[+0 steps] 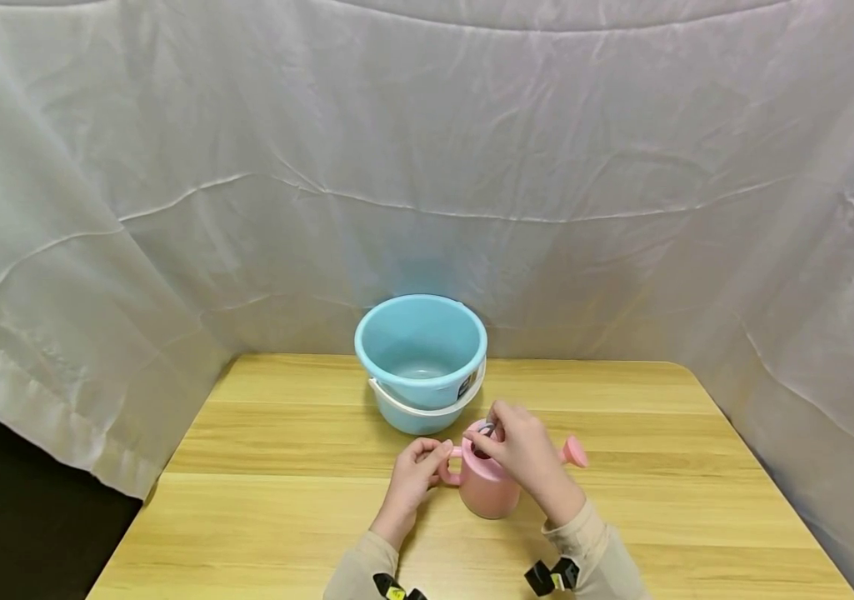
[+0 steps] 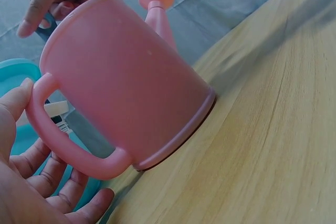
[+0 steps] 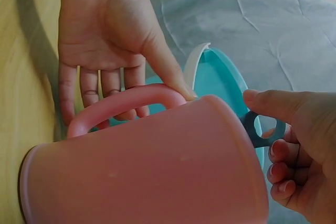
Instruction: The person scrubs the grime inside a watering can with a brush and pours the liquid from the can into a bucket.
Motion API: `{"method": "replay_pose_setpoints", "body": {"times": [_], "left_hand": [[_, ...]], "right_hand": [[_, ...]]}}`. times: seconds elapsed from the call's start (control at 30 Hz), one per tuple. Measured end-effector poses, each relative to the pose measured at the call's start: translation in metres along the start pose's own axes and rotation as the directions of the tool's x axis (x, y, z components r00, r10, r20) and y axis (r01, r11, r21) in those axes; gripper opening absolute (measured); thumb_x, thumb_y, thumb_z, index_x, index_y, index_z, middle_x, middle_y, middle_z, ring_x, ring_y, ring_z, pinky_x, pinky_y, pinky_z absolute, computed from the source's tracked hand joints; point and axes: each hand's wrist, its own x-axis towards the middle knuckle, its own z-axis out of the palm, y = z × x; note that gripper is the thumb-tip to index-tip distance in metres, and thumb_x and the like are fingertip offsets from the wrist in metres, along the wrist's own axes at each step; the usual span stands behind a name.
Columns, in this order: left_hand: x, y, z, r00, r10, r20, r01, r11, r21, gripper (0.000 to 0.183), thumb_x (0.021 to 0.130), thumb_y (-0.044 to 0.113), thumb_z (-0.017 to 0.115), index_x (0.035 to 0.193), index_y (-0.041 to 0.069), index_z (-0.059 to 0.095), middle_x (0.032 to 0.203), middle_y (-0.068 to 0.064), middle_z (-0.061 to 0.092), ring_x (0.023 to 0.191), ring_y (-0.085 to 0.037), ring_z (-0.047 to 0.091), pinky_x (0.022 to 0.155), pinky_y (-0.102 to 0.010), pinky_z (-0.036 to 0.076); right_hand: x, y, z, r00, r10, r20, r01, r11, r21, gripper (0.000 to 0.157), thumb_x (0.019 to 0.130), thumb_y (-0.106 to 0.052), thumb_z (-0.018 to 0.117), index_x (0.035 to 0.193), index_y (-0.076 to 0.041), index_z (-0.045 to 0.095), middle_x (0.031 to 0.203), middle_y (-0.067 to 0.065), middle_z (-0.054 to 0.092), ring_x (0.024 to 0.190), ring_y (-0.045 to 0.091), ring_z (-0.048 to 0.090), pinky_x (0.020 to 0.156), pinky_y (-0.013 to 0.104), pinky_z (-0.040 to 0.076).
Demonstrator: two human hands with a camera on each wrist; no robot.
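A pink watering can (image 1: 488, 495) stands upright on the table, its spout with a round rose (image 1: 575, 452) pointing right. My left hand (image 1: 410, 485) holds the can's loop handle (image 2: 79, 158), thumb on its upper end and fingers behind it. At the can's top opening, my right hand (image 1: 527, 452) pinches a dark grey-blue thing with a ring-shaped end (image 3: 260, 140). The rest of that thing is hidden inside the can, so its kind cannot be told.
A light blue bucket (image 1: 412, 425) with a white carrying handle (image 1: 427, 412) stands behind the can, slightly left. The wooden table (image 1: 262, 517) is enclosed by grey-white cloth (image 1: 427, 150) at the back and sides.
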Motion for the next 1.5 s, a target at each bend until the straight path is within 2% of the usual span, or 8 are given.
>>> {"method": "replay_pose_setpoints", "body": {"times": [0.43,0.77,0.97,1.23,1.5], "left_hand": [[-0.0003,-0.0014,0.0000,1.000,0.013,0.007,-0.013,1.000,-0.019,0.033,0.090,0.035,0.069,0.101,0.005,0.061,0.079,0.002,0.064,0.068,-0.010,0.061,0.068,-0.029,0.052],[-0.0003,-0.0007,-0.0005,1.000,0.009,0.005,-0.009,1.000,-0.005,0.034,0.090,0.035,0.070,0.101,0.004,0.061,0.080,0.001,0.065,0.069,-0.009,0.060,0.069,-0.029,0.051],[0.0006,-0.0013,-0.0002,1.000,0.003,0.004,-0.003,1.000,-0.010,0.033,0.090,0.034,0.069,0.102,0.005,0.061,0.081,0.002,0.065,0.070,-0.010,0.060,0.071,-0.031,0.052],[0.0005,-0.0010,-0.0005,1.000,0.006,0.006,-0.006,1.000,-0.007,0.037,0.089,0.037,0.070,0.103,0.003,0.060,0.080,0.000,0.063,0.069,-0.011,0.061,0.071,-0.029,0.052],[0.0014,-0.0035,-0.0014,1.000,0.007,0.012,-0.006,1.000,-0.018,0.038,0.086,0.038,0.073,0.100,0.004,0.060,0.074,0.003,0.060,0.068,-0.010,0.059,0.069,-0.029,0.052]], "right_hand": [[-0.0018,0.0005,-0.0008,0.999,-0.009,0.031,0.008,1.000,0.023,0.038,0.071,-0.022,0.087,0.074,-0.012,0.050,0.059,-0.005,0.039,0.057,0.003,0.033,0.051,0.017,0.030],[-0.0038,0.0026,0.0010,0.997,-0.071,-0.015,0.071,0.997,0.013,0.039,0.068,-0.021,0.087,0.074,-0.014,0.049,0.058,-0.006,0.037,0.057,0.001,0.031,0.050,0.016,0.029],[-0.0033,0.0025,-0.0004,0.998,-0.065,0.003,0.064,0.998,0.013,0.037,0.071,-0.022,0.086,0.074,-0.015,0.049,0.058,-0.007,0.037,0.057,0.001,0.032,0.050,0.016,0.029],[-0.0006,0.0022,-0.0030,0.998,-0.056,0.023,0.056,0.998,-0.016,0.027,0.077,-0.008,0.080,0.075,-0.013,0.054,0.063,-0.006,0.049,0.061,0.005,0.041,0.054,0.019,0.036],[0.0000,0.0034,-0.0041,0.995,-0.100,-0.005,0.100,0.994,-0.054,0.022,0.077,-0.010,0.080,0.078,-0.015,0.058,0.067,-0.006,0.057,0.063,0.007,0.047,0.055,0.020,0.040]]}}
